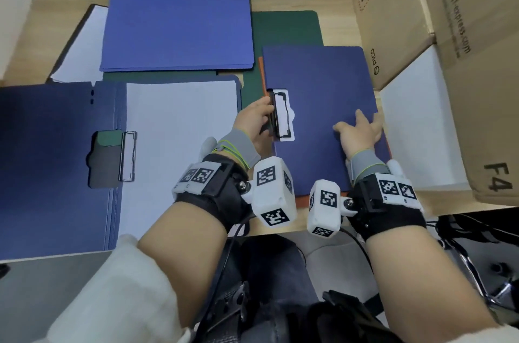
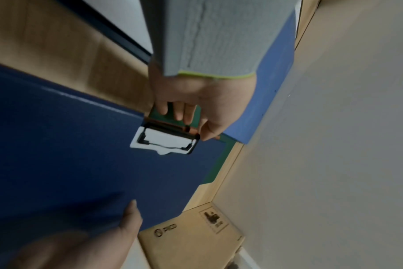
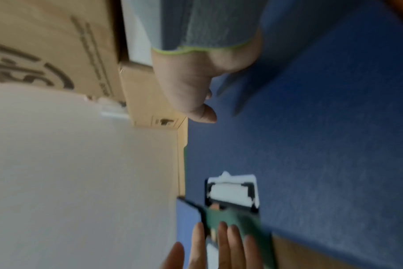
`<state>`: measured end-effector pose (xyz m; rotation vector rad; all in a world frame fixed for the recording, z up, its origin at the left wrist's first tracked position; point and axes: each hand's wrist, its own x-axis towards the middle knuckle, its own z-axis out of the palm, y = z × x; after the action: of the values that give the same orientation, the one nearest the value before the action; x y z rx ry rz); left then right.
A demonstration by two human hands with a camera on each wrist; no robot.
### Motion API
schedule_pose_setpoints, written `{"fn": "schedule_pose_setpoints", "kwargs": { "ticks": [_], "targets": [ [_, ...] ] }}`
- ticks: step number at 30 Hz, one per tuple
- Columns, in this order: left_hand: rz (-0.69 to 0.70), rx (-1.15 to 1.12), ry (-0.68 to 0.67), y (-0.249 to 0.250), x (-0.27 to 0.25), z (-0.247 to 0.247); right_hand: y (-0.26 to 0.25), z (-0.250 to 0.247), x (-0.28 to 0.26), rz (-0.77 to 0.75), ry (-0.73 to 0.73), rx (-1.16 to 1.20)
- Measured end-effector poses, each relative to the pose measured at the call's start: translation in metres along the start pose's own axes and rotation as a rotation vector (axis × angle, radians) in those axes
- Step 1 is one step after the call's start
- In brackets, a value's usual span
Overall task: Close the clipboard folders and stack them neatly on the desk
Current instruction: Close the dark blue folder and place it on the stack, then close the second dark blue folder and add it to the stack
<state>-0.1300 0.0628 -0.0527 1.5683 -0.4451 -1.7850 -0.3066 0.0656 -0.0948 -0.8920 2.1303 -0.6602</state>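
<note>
While the closed navy folder (image 1: 323,106) lies flat on the counter (image 1: 334,5) just left of the cardboard boxes (image 1: 393,19), both hands are on it. The left hand (image 1: 252,120) sits at the folder's left edge, where its fingers (image 2: 184,111) curl round the black clip (image 1: 276,113) showing through the cover's cut-out; white paper is visible inside that cut-out. The right hand (image 1: 358,132) lies spread, palm down, on the folder's cover near its right edge, fingers straight and apart. An orange edge (image 1: 260,73) peeks out along the folder's left side, and a dark green folder (image 1: 286,33) lies partly under it on the far side. Left of the navy folder, an open blue folder (image 1: 56,151) lies spread on the counter with a white sheet (image 1: 179,134) under its metal clip (image 1: 127,156). Beyond that open one, farther from the person, a closed lighter-blue folder (image 1: 177,25) rests on the counter.
</note>
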Motion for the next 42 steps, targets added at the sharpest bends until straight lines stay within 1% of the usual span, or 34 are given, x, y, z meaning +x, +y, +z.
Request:
{"fn": "schedule_pose_setpoints", "kwargs": {
  "ticks": [1,3,5,8,9,11,13,15,17,19,20,21,22,23,25,27,28,31,34,39,42],
  "targets": [
    [0.020,-0.017,0.010,0.001,-0.003,-0.008,-0.010,0.005,-0.003,-0.040,-0.032,0.011],
    [0.058,-0.041,0.074,0.006,-0.011,-0.025,-0.032,0.018,-0.013,-0.132,-0.112,0.069],
    [0.108,-0.082,0.158,0.009,-0.018,-0.054,-0.057,0.042,-0.030,-0.231,-0.237,0.109],
    [0.149,-0.139,0.284,0.008,-0.027,-0.098,-0.086,0.080,-0.061,-0.358,-0.414,0.040],
    [0.171,-0.175,0.343,0.007,-0.033,-0.119,-0.094,0.098,-0.076,-0.398,-0.491,0.016],
    [0.195,-0.208,0.413,0.002,-0.037,-0.146,-0.103,0.115,-0.096,-0.432,-0.594,-0.007],
    [0.227,-0.240,0.515,-0.002,-0.048,-0.186,-0.111,0.140,-0.125,-0.487,-0.708,-0.067],
    [0.209,-0.239,0.669,-0.013,-0.059,-0.221,-0.116,0.162,-0.151,-0.554,-0.789,-0.143],
    [0.164,-0.288,0.885,-0.028,-0.077,-0.258,-0.121,0.185,-0.179,-0.615,-0.856,-0.212],
    [0.090,-0.323,1.079,-0.040,-0.096,-0.286,-0.124,0.206,-0.207,-0.682,-0.910,-0.273],
    [0.045,-0.343,1.137,-0.047,-0.104,-0.301,-0.124,0.219,-0.222,-0.726,-0.945,-0.318],
    [0.021,-0.383,1.156,-0.056,-0.109,-0.315,-0.123,0.229,-0.236,-0.772,-0.980,-0.378],
    [-0.004,-0.453,1.131,-0.062,-0.115,-0.324,-0.120,0.240,-0.249,-0.811,-1.017,-0.450],
    [0.000,-0.539,1.089,-0.070,-0.115,-0.333,-0.118,0.247,-0.256,-0.846,-1.041,-0.526],
    [-0.004,-0.707,0.973,-0.077,-0.122,-0.340,-0.112,0.259,-0.269,-0.882,-1.083,-0.685],
    [-0.012,-0.805,0.892,-0.082,-0.127,-0.347,-0.107,0.267,-0.280,-0.893,-1.107,-0.824],
    [-0.015,-0.814,0.860,-0.083,-0.131,-0.349,-0.105,0.270,-0.285,-0.890,-1.115,-0.881],
    [0.006,-0.909,0.762,-0.087,-0.135,-0.359,-0.098,0.273,-0.289,-0.895,-1.096,-0.989],
    [-0.013,-0.927,0.720,-0.090,-0.138,-0.363,-0.095,0.274,-0.292,-0.942,-1.059,-1.040],
    [0.038,-0.967,0.702,-0.090,-0.144,-0.356,-0.093,0.269,-0.293,-0.984,-1.080,-1.102],
    [0.051,-0.991,0.708,-0.091,-0.148,-0.356,-0.088,0.268,-0.296,-1.011,-1.060,-1.099]
  ]
}}
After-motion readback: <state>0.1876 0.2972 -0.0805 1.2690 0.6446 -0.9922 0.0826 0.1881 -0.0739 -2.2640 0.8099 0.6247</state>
